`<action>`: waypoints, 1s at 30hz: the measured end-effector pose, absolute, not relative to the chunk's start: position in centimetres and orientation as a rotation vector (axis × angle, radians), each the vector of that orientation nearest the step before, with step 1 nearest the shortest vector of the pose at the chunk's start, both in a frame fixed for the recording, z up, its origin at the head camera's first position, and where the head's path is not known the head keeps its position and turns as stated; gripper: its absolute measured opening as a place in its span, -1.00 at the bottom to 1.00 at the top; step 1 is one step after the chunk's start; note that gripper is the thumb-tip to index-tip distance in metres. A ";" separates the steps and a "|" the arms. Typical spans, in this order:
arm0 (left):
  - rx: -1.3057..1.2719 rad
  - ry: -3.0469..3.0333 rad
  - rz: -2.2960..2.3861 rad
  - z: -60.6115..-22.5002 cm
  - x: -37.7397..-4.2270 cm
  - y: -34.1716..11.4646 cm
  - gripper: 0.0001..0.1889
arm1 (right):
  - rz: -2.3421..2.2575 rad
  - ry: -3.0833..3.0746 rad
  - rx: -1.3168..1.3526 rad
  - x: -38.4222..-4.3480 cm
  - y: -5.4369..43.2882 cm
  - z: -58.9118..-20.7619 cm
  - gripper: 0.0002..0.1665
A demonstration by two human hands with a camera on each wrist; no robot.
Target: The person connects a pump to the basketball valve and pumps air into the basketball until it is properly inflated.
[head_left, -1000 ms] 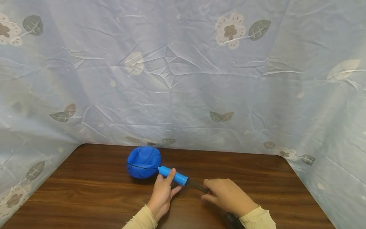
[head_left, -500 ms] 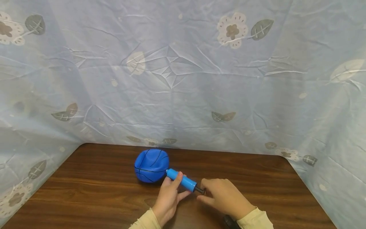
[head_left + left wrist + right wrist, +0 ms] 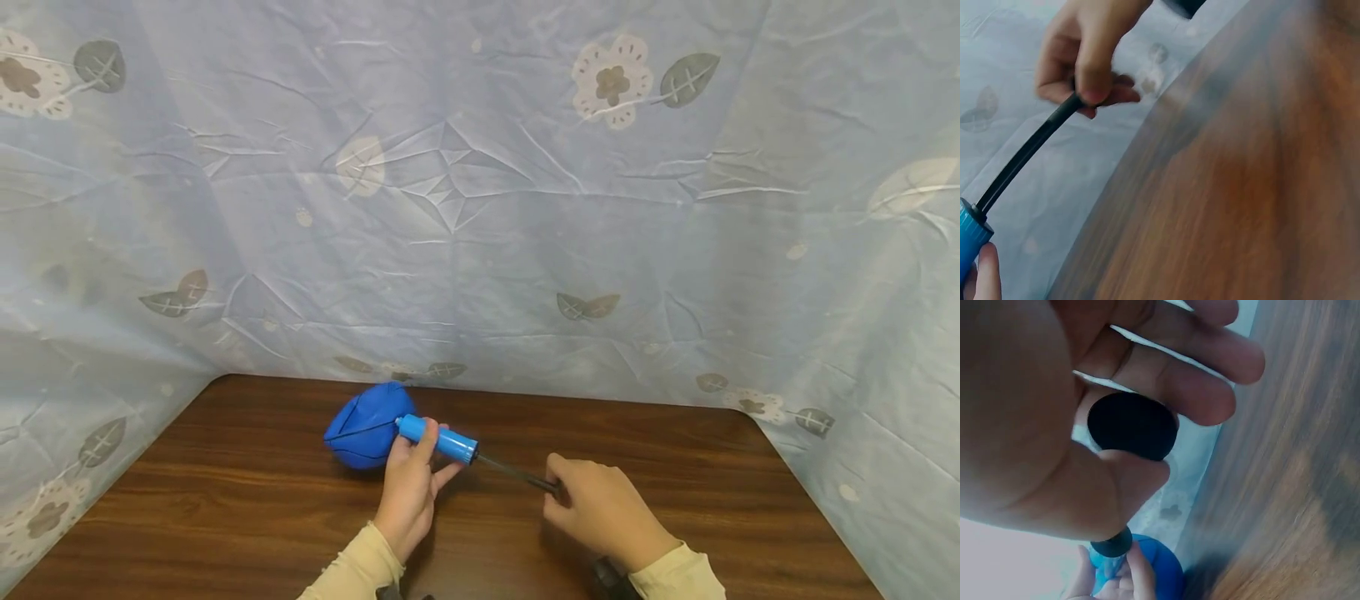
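A dented blue ball (image 3: 358,429) with black lines sits toward the back of the table, left of centre. The nozzle end of a blue hand pump (image 3: 456,446) meets its right side. My left hand (image 3: 408,492) grips the pump's barrel, thumb on top. From the barrel a long dark plunger rod (image 3: 513,472) runs out toward my right hand (image 3: 607,508). That hand pinches the rod's outer end; in the right wrist view its round black knob (image 3: 1133,425) lies between thumb and fingers. Whether a needle enters the ball is too small to see.
The brown wood-grain table (image 3: 225,475) reaches back to a pale blue flowered cloth (image 3: 480,275), which hangs behind it and along both sides. A dark strap (image 3: 613,577) shows under the right wrist.
The plunger went into the barrel half a second ago and is now drawn far out. The ball and left hand shifted right, then back left. The ball's outline looks more pinched now.
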State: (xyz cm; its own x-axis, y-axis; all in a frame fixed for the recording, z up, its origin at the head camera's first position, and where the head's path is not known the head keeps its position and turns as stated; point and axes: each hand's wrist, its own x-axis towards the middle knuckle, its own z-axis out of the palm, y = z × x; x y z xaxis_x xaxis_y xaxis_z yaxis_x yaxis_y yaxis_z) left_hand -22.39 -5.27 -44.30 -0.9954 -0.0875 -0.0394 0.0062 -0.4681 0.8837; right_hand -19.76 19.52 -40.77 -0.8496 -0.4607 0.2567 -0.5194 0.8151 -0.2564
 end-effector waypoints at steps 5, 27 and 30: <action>0.164 -1.599 -2.614 -44.5 -22.7 -5.6 -0.44 | 0.433 -2.821 0.800 -20.0 19.8 -40.7 -0.79; 0.245 -1.710 -2.889 -45.3 -19.7 -1.8 -0.29 | 0.606 -2.823 1.023 -19.7 18.4 -40.6 -0.73; 0.209 -1.721 -2.893 -45.3 -19.4 -1.7 -0.32 | 0.609 -2.793 1.020 -19.6 18.2 -40.8 -0.75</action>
State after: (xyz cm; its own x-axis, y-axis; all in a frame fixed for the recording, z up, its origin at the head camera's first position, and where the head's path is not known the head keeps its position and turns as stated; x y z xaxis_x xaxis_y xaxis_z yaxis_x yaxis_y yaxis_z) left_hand -19.45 -1.67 -45.28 -0.9658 0.1340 -0.2219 -0.2589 -0.4594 0.8497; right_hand -19.62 18.23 -40.85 -0.7692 -0.5955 0.2319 -0.6379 0.6944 -0.3329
